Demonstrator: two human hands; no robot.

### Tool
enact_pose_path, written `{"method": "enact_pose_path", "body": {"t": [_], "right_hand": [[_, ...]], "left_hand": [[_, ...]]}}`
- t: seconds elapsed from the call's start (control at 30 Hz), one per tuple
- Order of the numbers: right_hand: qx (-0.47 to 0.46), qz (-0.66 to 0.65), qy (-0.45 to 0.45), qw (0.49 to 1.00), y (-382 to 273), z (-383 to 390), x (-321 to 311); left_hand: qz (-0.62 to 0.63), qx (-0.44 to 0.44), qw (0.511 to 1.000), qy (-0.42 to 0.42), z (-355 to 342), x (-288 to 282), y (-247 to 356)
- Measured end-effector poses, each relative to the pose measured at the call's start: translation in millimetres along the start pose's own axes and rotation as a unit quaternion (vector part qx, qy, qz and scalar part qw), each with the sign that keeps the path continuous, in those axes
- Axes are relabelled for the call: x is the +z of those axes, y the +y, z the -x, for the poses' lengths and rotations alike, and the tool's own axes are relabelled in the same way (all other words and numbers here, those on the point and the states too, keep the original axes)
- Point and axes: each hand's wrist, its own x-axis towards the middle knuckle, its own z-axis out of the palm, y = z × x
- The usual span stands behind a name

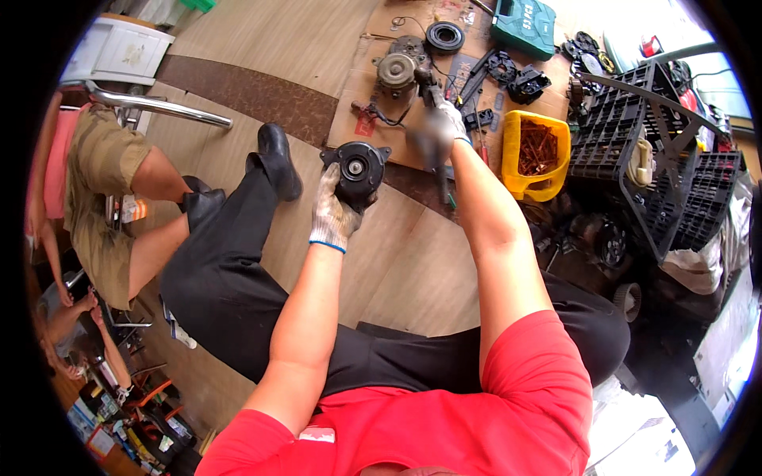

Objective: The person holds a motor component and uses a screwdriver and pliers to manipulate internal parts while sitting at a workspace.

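Apparently readying tool work, the left grip [333,213] clamps a black motor [357,171] and the right grip [449,120] a dark tool [441,179], steadiness probably needed next.

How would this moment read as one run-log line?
left hand: holds round black part | right hand: holds blurred dark object | nearby: yellow container, green case

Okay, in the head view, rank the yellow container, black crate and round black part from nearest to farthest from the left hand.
1. Round black part, held in the left hand.
2. Yellow container, right of the hand.
3. Black crate, farther right, past the container.
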Motion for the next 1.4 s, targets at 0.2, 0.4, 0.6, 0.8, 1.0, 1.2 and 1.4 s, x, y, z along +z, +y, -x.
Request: {"method": "enact_pose_path", "body": {"t": [0.2,0.4,0.6,0.8,1.0,1.2,1.4], "right_hand": [[-0.053,0.176,0.055,0.981,44.2,28.1,-16.4],[0.035,0.301,-0.027,0.953,85.2,141.5,10.7],[0.037,0.340,0.029,0.939,91.8,164.1,31.6],[0.026,0.125,0.149,0.981,47.2,131.7,19.4],[0.093,-0.455,-0.289,0.837,-55.9,184.9,-29.1],[0.027,-0.408,-0.191,0.892,-113.9,242.9,-86.8],[-0.002,-0.354,-0.124,0.927,-43.0,207.1,-52.8]], "left_hand": [[-0.007,-0.004,1.000,-0.017,-5.3,9.9,-8.1],[0.005,-0.014,1.000,-0.021,-2.4,6.8,-11.3],[-0.036,-0.020,0.998,-0.039,-2.1,-2.5,-18.6],[-0.073,-0.012,0.997,-0.035,-3.1,-3.3,-24.7],[-0.134,0.001,0.989,-0.067,16.1,4.5,-18.0],[-0.228,0.020,0.956,-0.185,42.5,30.8,-17.0],[-0.316,0.015,0.931,-0.181,54.3,37.1,-23.5]]}}
